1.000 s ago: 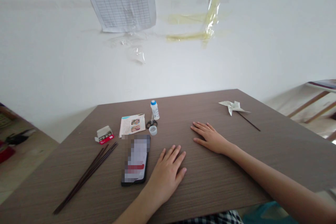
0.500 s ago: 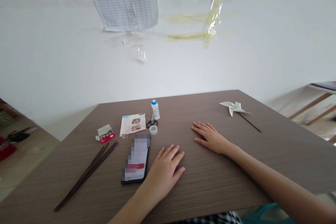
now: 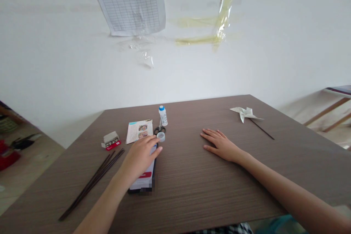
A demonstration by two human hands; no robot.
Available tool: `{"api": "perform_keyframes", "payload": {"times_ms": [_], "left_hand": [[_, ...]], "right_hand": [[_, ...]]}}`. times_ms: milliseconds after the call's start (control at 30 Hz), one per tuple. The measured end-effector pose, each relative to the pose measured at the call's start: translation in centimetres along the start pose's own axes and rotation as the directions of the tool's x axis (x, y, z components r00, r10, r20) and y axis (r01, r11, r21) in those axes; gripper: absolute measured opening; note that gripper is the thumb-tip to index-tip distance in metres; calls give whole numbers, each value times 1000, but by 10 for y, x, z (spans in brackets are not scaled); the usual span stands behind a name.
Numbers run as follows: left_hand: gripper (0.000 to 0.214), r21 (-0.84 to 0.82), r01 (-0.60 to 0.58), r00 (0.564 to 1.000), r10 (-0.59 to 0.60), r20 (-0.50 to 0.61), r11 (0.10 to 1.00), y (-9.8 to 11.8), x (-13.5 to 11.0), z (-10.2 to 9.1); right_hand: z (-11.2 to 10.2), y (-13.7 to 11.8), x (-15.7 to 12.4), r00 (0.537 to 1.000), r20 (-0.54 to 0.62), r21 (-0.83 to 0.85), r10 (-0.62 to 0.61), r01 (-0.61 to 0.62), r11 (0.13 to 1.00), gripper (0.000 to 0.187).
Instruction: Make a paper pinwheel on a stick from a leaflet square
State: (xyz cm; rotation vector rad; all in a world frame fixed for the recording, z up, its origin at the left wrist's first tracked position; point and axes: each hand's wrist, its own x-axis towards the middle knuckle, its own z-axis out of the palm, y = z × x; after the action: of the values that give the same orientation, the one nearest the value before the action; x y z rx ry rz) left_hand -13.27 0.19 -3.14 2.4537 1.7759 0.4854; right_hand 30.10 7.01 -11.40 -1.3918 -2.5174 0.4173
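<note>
My left hand hovers over the upper part of a black phone lying on the brown table, fingers stretched toward a small white cap and a printed card. It holds nothing. My right hand lies flat on the table, fingers spread, to the right of the phone. Black-handled scissors and a small white glue bottle with a blue top sit just beyond the left hand.
A small red and grey box and several dark thin sticks lie at the left. A white paper pinwheel on a stick rests at the far right. A printed table sheet and yellowed tape hang on the wall.
My left hand has lifted from the table and moved left and forward over the phone, toward the card and cap. My right hand has stayed flat in place.
</note>
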Motion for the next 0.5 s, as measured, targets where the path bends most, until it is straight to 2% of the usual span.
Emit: {"api": "perform_keyframes", "payload": {"times_ms": [133,200,333,500], "left_hand": [[48,58,211,977,-212,11,976,-40,26,-9],[46,67,252,966,-255,39,965,-56,37,-9],[45,53,286,957,-288,34,957,-77,55,-2],[31,14,250,967,-250,48,968,-87,69,9]], "right_hand": [[-3,-1,0,1000,20,3,13,-13,1000,78],[-4,-3,0,999,28,2,21,-21,1000,79],[-5,-4,0,999,26,-2,28,-27,1000,78],[-5,-3,0,999,21,3,33,-33,999,77]]}}
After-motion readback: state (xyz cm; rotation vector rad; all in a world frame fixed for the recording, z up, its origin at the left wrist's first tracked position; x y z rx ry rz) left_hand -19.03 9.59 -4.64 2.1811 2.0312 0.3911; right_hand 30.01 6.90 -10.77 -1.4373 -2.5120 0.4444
